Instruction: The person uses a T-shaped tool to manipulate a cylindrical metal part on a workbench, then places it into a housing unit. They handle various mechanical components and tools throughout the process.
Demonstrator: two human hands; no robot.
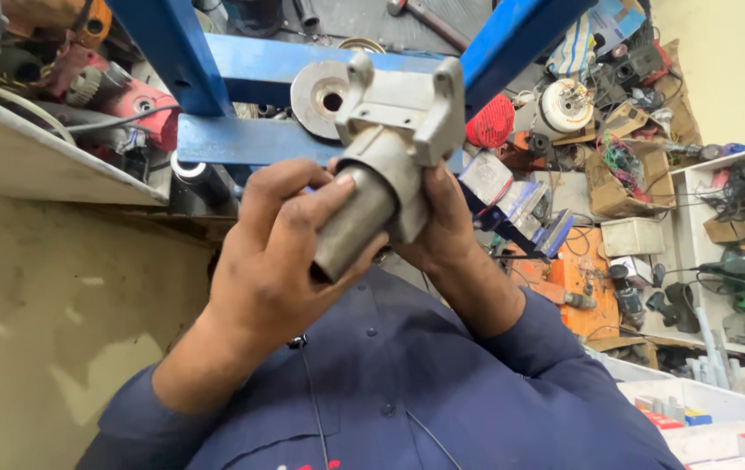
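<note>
Both hands are being used on a grey cast-metal housing (398, 122), which is being held up in front of the chest, above the dark blue shirt (407, 383) and before a blue steel frame (242, 96). Left hand (272, 261) is being kept wrapped around the steel sleeve (355, 222) that projects from the housing's lower end, fingers curled close and thumb laid along the tube; nothing is being pinched, the grasp being a full enclosing one. Right hand (442, 222) is being kept cupped against the far side of the housing's neck, fingers closed and largely hidden behind the part. The piece is being judged heavy for its size, fully rigid, and hard-edged at the lugs of its square flange; the bare sleeve is being judged smooth and possibly slippery, so that the cast neck just under the flange is being regarded as the surer place for a hold, with the sleeve supported from below. A grey disc (320, 91) is being noted on the frame behind, a red fan cover (490, 122) beside it, and cluttered shelves (721, 174) of tools and motor parts to the side.
</note>
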